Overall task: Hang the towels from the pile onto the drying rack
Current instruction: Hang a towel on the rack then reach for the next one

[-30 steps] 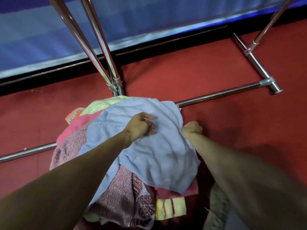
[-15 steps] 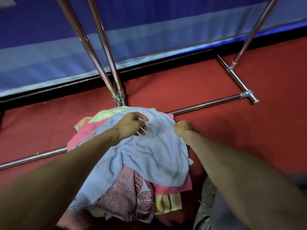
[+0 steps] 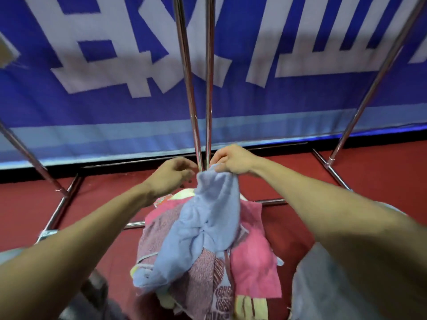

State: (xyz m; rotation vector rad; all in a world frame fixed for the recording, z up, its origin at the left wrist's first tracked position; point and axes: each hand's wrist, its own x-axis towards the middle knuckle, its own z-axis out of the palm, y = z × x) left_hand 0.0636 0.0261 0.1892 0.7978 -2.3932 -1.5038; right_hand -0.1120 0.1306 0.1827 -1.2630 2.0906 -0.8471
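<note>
Right hand (image 3: 233, 160), pinching, now lifts the light-blue terry towel (image 3: 208, 227) off the near multicoloured towel pile (image 3: 253, 252). The blurred left hand (image 3: 173, 175) seems loose and empty. The chrome-tube drying rack (image 3: 190, 88) comes next.

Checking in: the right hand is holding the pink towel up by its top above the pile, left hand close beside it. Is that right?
Not quite: the head view shows the right hand gripping the light blue towel, not the pink one. The pink towel lies in the pile below. The rest holds: held up by its top, left hand close beside.
</note>
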